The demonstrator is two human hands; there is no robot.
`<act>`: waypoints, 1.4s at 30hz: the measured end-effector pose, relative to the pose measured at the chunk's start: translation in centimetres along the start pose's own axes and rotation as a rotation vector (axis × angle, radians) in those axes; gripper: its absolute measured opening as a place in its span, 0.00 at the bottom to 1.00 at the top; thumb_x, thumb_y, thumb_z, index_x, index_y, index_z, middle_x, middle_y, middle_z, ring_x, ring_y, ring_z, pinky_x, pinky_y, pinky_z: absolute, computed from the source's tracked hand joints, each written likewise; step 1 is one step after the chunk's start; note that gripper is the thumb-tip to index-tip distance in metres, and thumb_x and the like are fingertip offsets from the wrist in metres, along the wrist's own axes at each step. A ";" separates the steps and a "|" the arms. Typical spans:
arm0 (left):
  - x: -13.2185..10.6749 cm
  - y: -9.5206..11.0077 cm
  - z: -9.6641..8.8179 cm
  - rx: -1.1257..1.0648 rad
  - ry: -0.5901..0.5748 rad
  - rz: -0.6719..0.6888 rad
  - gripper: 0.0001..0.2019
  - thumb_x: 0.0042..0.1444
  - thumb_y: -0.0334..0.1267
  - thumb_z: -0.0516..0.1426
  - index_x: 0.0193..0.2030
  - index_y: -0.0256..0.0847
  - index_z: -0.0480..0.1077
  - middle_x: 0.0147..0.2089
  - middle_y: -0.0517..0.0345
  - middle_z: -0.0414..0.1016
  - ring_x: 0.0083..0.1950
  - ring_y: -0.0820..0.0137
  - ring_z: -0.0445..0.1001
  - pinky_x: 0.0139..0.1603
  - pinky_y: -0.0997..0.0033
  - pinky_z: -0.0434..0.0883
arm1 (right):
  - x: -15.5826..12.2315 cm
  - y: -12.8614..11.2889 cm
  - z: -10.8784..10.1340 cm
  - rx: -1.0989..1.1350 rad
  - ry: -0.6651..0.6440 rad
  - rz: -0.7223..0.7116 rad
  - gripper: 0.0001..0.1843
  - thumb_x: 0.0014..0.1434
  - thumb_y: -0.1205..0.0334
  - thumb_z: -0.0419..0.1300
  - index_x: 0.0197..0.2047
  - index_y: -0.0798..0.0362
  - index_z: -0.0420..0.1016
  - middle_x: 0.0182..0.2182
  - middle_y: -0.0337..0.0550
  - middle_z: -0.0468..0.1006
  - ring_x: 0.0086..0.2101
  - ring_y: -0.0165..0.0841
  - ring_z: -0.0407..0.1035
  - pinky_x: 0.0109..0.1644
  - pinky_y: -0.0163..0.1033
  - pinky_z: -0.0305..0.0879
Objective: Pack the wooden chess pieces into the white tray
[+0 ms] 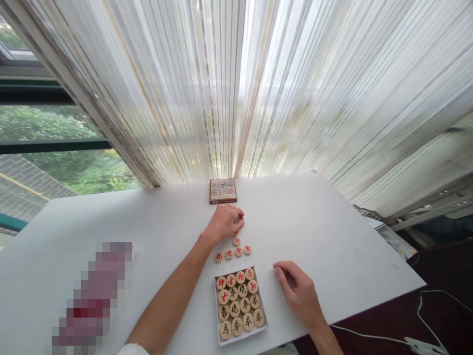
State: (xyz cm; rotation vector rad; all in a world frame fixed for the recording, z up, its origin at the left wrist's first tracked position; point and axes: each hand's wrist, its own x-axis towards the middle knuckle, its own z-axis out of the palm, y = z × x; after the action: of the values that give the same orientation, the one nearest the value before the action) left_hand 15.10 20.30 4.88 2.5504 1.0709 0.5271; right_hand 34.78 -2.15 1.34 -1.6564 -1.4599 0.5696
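My left hand (223,222) reaches over the table, its thumb and fingers closed around a Chinese chess piece (241,217) with red marking. Just below it, another piece is partly hidden by the hand, and a red horse piece (237,241) lies in front. A short slanting row of red pieces, including a cannon piece (219,257), is nearer to me. The open box tray (217,340) holds round wooden pieces in rows, some red and some black. To the tray's right rests my right hand (297,291), fingers curled, with nothing visible in them.
A flat box lid (223,191) with Chinese writing lies at the table's far edge. A blurred pinkish object (98,296) is at left on the white table (166,212). Striped curtains (236,88) hang behind. A white cable (369,335) and power strip (424,346) lie at lower right.
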 end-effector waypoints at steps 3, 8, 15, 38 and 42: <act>0.1 0.1 0.0 -0.039 0.031 -0.003 0.06 0.59 0.37 0.60 0.42 0.43 0.78 0.43 0.54 0.83 0.50 0.59 0.77 0.55 0.57 0.66 | 0.0 0.0 0.0 -0.003 0.002 -0.004 0.10 0.70 0.55 0.55 0.42 0.48 0.76 0.37 0.41 0.81 0.36 0.36 0.76 0.42 0.37 0.72; 0.1 0.1 -1.7 -0.161 0.096 -0.010 0.08 0.61 0.40 0.59 0.45 0.44 0.77 0.45 0.57 0.83 0.46 0.64 0.78 0.51 0.62 0.72 | 0.1 -0.2 0.0 0.003 -0.005 0.003 0.11 0.70 0.54 0.55 0.42 0.48 0.77 0.37 0.42 0.81 0.37 0.37 0.76 0.43 0.38 0.72; -1.1 0.0 -5.7 -0.318 0.176 -0.008 0.13 0.62 0.44 0.59 0.50 0.41 0.75 0.48 0.54 0.81 0.47 0.66 0.79 0.49 0.66 0.76 | 0.1 -0.3 -0.1 0.019 -0.007 0.005 0.12 0.70 0.53 0.55 0.42 0.48 0.77 0.38 0.44 0.82 0.37 0.39 0.77 0.42 0.40 0.73; -12.5 8.1 -0.7 -0.517 0.085 0.133 0.08 0.60 0.39 0.65 0.45 0.45 0.75 0.40 0.58 0.81 0.41 0.68 0.78 0.46 0.68 0.75 | 0.4 -4.5 1.9 0.596 -0.216 0.071 0.14 0.64 0.49 0.64 0.38 0.50 0.71 0.38 0.46 0.81 0.40 0.38 0.77 0.48 0.44 0.76; -13.6 8.1 -0.7 -0.508 0.145 0.124 0.12 0.59 0.40 0.66 0.48 0.46 0.74 0.47 0.55 0.81 0.49 0.65 0.79 0.54 0.63 0.75 | 0.2 -4.5 2.6 0.604 -0.223 0.068 0.14 0.63 0.48 0.64 0.41 0.50 0.71 0.38 0.45 0.80 0.40 0.39 0.78 0.46 0.44 0.78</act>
State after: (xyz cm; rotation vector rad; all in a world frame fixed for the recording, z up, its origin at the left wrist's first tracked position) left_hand 10.89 5.06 6.17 2.1583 0.7081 0.9001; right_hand 30.16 -1.31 3.64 -1.1900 -1.2169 1.1364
